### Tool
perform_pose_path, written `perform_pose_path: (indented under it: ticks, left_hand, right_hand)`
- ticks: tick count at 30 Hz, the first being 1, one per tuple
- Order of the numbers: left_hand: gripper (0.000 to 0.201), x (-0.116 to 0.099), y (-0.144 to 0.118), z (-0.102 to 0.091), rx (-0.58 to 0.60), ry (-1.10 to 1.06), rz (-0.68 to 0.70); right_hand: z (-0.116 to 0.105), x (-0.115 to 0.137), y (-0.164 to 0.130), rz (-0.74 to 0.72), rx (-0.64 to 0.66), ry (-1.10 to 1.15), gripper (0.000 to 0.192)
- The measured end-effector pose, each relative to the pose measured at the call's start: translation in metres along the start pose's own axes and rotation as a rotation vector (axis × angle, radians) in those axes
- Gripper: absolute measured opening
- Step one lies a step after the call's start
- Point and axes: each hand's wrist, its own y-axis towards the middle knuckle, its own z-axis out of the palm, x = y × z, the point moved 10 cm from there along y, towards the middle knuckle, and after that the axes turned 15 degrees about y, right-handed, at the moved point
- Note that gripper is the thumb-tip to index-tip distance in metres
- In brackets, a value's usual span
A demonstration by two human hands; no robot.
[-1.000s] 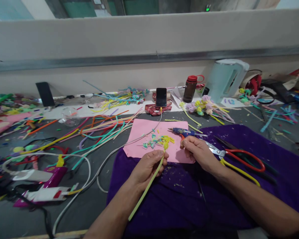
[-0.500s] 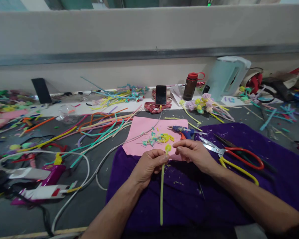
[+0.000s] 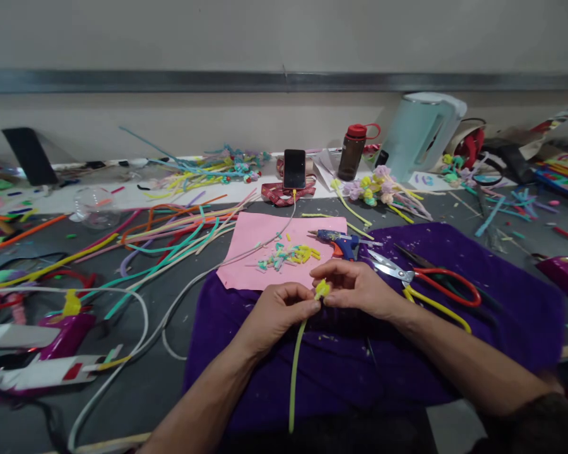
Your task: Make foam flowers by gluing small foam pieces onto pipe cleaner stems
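A pale green pipe-cleaner stem (image 3: 294, 372) is pinched near its top in the left hand (image 3: 277, 312), the grip clenched around it, and the stem hangs down over the purple cloth (image 3: 502, 296) toward the near edge of the bench (image 3: 180, 378). At the stem's tip, a small yellow curled tuft (image 3: 322, 289) is being nipped by the fingertips of the right hand (image 3: 355, 290), that grip also closed on it. Both hands are held just above the cloth, right in front of the pink sheet (image 3: 250, 252), where a scatter of cut yellow and teal bits (image 3: 288, 255) is lying.

Just beyond the right hand, a blue glue gun (image 3: 341, 241) is resting, with red-handled scissors (image 3: 426, 276) lying open beside it. Risks can be judged here: the tuft looks small and springy, so it could be pulled off the stem or uncurled if squeezed too hard. The glue gun's nozzle is close enough to be brushed by a knuckle, and the open scissor blades are pointed toward the right hand. The loose bits could be swept off the sheet.
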Motion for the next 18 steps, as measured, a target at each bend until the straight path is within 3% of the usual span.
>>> perform_pose_path:
  ticks: [18]
  left_hand:
    - [0.023, 0.0015, 0.0010, 0.0029, 0.010, 0.027, 0.008]
  right_hand:
    - [0.0035, -0.0065, -0.0016, 0.022, 0.007, -0.110, 0.023]
